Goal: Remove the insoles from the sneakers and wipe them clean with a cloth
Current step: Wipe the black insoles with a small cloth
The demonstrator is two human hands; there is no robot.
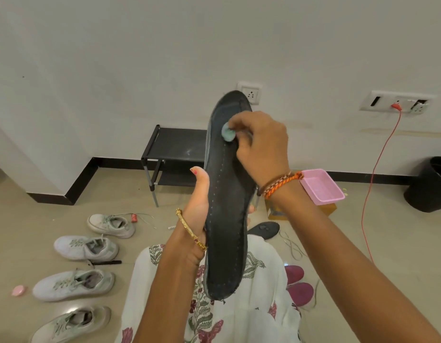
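Note:
My left hand (199, 201) holds a long black insole (226, 206) upright by its middle, toe end up. My right hand (260, 144) pinches a small bunched grey-green cloth (227, 133) and presses it against the insole's upper part. Several white sneakers (87, 247) lie in a column on the floor at the left. A second black insole (265, 229) lies on the floor behind the one I hold. Pink shoes (298, 285) sit by my right knee.
A black shoe rack (170, 154) stands against the wall. A pink tray (322, 185) rests on a yellow box at the right. A red cable (372, 184) hangs from a wall socket, and a black bin (431, 184) stands far right. A black pen (106, 262) lies among the sneakers.

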